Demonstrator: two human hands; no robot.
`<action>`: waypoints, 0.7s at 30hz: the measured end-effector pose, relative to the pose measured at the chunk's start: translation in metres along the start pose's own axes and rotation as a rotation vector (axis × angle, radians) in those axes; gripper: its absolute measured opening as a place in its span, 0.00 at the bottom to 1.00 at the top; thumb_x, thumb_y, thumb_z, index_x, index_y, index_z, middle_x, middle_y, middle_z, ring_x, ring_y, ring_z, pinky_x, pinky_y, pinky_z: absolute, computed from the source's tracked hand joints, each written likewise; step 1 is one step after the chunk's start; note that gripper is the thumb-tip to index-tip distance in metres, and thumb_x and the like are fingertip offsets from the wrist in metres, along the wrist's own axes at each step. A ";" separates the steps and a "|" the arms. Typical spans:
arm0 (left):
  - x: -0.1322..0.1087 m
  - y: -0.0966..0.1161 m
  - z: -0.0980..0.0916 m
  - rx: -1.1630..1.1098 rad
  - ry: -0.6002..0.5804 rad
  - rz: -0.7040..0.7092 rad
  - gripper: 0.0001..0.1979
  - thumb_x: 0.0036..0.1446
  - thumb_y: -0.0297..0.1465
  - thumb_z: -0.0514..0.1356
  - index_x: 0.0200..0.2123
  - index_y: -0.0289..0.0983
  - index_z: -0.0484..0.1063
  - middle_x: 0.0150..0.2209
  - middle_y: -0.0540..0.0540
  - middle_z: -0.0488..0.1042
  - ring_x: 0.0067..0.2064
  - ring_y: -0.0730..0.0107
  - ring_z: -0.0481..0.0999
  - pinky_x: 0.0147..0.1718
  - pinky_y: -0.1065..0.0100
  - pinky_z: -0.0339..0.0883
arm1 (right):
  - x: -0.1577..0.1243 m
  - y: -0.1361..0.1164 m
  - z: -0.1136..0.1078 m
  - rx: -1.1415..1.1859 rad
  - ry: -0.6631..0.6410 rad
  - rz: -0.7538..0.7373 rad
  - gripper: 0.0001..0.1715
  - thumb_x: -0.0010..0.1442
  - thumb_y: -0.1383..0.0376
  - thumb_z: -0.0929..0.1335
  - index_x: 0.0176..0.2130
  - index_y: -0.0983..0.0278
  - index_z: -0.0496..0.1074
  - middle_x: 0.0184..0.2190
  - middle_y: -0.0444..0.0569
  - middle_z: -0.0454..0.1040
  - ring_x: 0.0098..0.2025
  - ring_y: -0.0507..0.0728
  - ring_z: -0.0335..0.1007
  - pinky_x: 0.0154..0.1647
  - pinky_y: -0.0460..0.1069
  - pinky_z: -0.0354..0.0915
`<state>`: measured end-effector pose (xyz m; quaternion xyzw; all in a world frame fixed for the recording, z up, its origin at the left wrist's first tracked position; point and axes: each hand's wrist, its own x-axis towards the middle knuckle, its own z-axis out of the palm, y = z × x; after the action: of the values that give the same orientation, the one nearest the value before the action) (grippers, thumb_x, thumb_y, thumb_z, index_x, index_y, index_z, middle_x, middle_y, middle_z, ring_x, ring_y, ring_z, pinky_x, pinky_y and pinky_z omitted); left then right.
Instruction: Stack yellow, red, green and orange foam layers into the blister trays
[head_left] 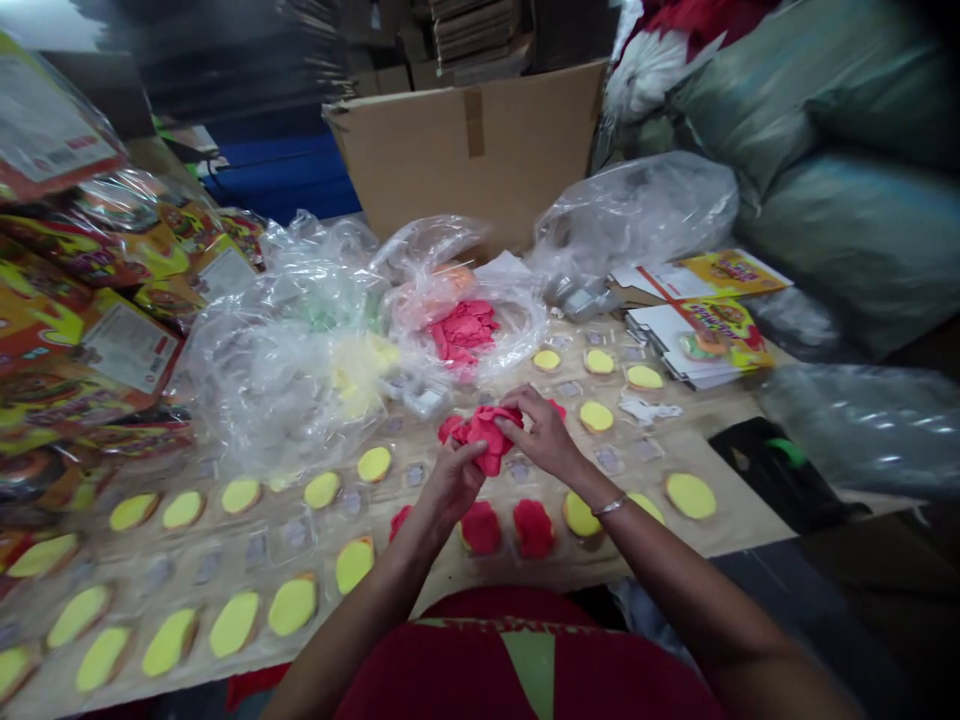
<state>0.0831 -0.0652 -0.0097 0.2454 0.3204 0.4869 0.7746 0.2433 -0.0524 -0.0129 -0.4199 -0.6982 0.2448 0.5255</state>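
Note:
My left hand (454, 482) grips a small stack of red wavy-edged soft pieces (486, 440) above the middle of the table. At the stack's right side, the fingers of my right hand (541, 432) pinch one of these pieces. Below my hands, a red wavy-edged piece (480, 528) and another red piece (534, 528) lie flat on round toy-bun-like bases. Yellow discs (582, 513) top other tan bases set out in rows. More red pieces (463, 335) sit in an open clear plastic bag beyond my hands.
Clear plastic bags (277, 350) heap up behind the rows, before a cardboard box (480, 150). Colourful printed packages (90, 340) are piled at the left. Printed cards (712, 310) lie at the back right, and a black object (772, 470) is at the right edge.

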 end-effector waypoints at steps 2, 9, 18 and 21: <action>-0.005 0.001 0.001 0.044 -0.030 0.023 0.22 0.43 0.22 0.68 0.44 0.36 0.73 0.41 0.47 0.79 0.45 0.68 0.77 0.47 0.70 0.68 | -0.003 0.001 -0.001 0.103 0.051 0.056 0.07 0.63 0.61 0.66 0.37 0.62 0.71 0.36 0.48 0.71 0.41 0.56 0.68 0.44 0.52 0.65; -0.010 -0.002 0.008 0.063 -0.018 0.036 0.20 0.46 0.23 0.67 0.45 0.35 0.73 0.44 0.45 0.79 0.47 0.64 0.77 0.49 0.67 0.68 | -0.017 -0.005 -0.014 0.153 0.016 0.171 0.13 0.59 0.59 0.70 0.43 0.62 0.69 0.33 0.44 0.69 0.35 0.53 0.66 0.37 0.48 0.64; -0.001 -0.016 0.002 0.038 -0.012 -0.198 0.07 0.54 0.28 0.64 0.37 0.32 0.75 0.37 0.44 0.79 0.38 0.69 0.78 0.44 0.68 0.71 | -0.043 -0.017 -0.030 -0.013 -0.112 -0.180 0.04 0.65 0.65 0.65 0.36 0.61 0.67 0.38 0.50 0.73 0.43 0.56 0.70 0.44 0.53 0.66; -0.003 -0.025 0.004 0.027 -0.045 -0.245 0.12 0.55 0.34 0.64 0.40 0.33 0.75 0.36 0.44 0.79 0.43 0.64 0.78 0.47 0.64 0.71 | -0.055 -0.009 -0.025 0.000 -0.022 -0.102 0.04 0.66 0.64 0.64 0.38 0.60 0.67 0.37 0.48 0.74 0.41 0.55 0.71 0.42 0.52 0.68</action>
<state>0.1002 -0.0780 -0.0234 0.2257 0.3372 0.3787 0.8318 0.2692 -0.1058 -0.0260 -0.3813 -0.7244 0.2223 0.5296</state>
